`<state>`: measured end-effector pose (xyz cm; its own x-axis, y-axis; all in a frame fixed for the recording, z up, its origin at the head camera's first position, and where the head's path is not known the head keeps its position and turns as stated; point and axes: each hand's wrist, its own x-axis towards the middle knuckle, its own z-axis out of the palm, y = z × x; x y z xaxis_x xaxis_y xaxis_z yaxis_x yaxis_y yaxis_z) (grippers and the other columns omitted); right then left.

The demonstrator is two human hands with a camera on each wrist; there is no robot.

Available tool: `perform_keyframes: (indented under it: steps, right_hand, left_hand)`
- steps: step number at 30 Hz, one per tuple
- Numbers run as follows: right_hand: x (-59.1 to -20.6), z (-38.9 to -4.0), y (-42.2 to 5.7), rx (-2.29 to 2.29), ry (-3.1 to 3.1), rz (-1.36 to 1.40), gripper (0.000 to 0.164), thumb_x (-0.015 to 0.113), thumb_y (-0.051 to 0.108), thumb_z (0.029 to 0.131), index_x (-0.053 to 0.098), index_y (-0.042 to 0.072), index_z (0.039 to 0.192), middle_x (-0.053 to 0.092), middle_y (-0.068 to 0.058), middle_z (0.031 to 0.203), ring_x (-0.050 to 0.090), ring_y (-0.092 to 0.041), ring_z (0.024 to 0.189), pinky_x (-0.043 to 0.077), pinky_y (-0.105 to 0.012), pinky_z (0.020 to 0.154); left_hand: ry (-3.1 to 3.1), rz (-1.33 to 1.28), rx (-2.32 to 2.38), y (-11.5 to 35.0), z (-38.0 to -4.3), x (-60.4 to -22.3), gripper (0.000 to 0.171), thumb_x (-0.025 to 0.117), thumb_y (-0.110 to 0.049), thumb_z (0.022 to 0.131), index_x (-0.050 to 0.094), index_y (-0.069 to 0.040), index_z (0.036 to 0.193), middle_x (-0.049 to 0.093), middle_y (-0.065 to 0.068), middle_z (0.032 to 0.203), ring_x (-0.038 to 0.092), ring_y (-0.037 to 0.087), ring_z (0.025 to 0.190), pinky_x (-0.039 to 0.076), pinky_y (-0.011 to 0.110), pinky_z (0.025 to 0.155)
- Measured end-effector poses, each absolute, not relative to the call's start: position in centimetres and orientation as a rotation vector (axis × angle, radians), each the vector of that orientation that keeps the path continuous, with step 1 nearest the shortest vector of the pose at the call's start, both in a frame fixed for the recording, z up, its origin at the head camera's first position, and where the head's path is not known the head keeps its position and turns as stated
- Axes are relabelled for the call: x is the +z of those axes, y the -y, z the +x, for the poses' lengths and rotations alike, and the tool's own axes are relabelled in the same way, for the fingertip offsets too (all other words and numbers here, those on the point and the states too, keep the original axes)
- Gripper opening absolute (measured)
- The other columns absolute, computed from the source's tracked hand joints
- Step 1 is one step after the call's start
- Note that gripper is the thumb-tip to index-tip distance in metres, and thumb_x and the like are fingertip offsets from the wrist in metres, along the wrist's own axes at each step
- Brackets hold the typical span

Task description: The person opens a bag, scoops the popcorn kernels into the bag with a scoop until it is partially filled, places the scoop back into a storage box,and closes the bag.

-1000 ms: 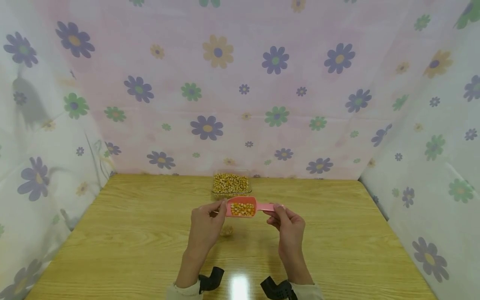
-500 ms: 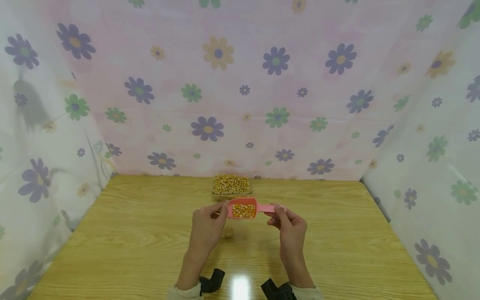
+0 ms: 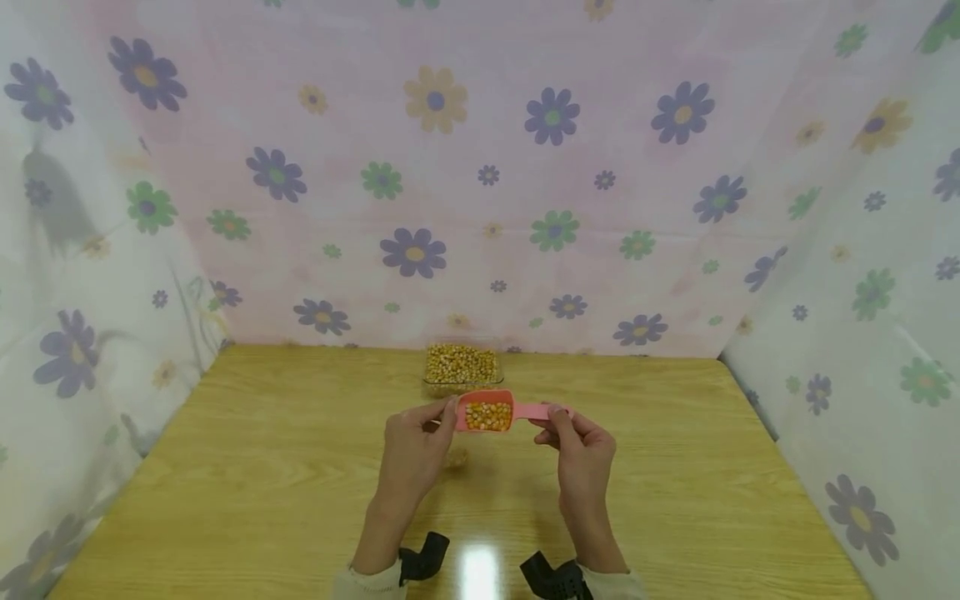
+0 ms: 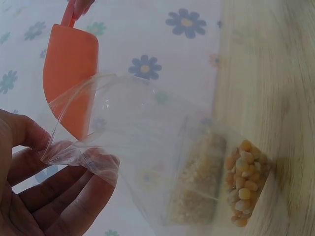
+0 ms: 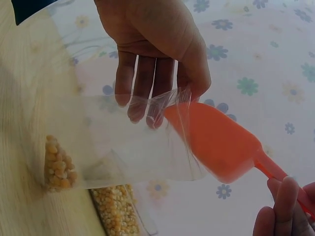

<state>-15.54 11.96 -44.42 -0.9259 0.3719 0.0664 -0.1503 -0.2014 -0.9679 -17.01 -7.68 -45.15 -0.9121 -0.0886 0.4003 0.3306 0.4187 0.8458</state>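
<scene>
My right hand [image 3: 581,467] grips the handle of a pink scoop [image 3: 487,397], which holds yellow corn kernels [image 3: 489,416]. The scoop lies level above the table. With its thumb and fingers, my left hand [image 3: 411,450] pinches the rim of a clear plastic bag [image 4: 138,108] that hangs down to the tabletop. The tip of the scoop [image 5: 216,142] is inside the bag's mouth, seen in the right wrist view. A small heap of corn kernels [image 4: 244,182] sits in the bag's bottom corner. From the head, the bag is hardly visible apart from that heap [image 3: 456,457].
Behind the scoop, a clear rectangular container [image 3: 462,386] full of corn kernels stands on the wooden table [image 3: 300,450] near its back edge. Flower-patterned cloth [image 3: 480,208] hangs at the back and on both sides. Black wrist mounts [image 3: 424,560] show at the sleeves.
</scene>
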Motion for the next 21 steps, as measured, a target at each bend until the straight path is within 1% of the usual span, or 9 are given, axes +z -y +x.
perform_keyframes:
  steps: [8,12,21]
  right_hand:
    - [-44.31,-15.48,-11.92,2.156,1.744,-0.225,0.026,0.062,0.008,0.101,0.072,-0.016,0.103,0.076,0.001,0.074,0.065,-0.011,0.053,0.06,-0.027,0.066]
    - [-44.34,-15.41,-11.85,2.152,1.754,-0.226,0.026,0.062,0.008,0.101,0.073,-0.015,0.104,0.077,0.0,0.075,0.065,-0.012,0.054,0.06,-0.027,0.067]
    - [-44.26,-15.18,-11.97,2.097,1.787,-0.183,0.027,0.064,0.012,0.101,0.074,-0.014,0.101,0.077,-0.002,0.077,0.066,-0.013,0.055,0.06,-0.027,0.07]
  left_hand:
    - [2.3,-0.213,-1.511,7.67,-17.01,-45.26,0.019,0.065,-0.011,0.1,0.08,-0.002,0.109,0.078,0.013,0.089,0.067,0.013,0.06,0.049,0.023,0.046]
    - [2.296,-0.216,-1.495,7.74,-17.02,-45.38,0.019,0.065,-0.01,0.1,0.08,-0.002,0.108,0.078,0.013,0.088,0.066,0.01,0.058,0.048,0.023,0.045]
    - [2.294,-0.212,-1.49,7.57,-17.04,-45.2,0.019,0.066,-0.012,0.099,0.079,0.0,0.108,0.078,0.014,0.087,0.065,0.01,0.058,0.049,0.024,0.045]
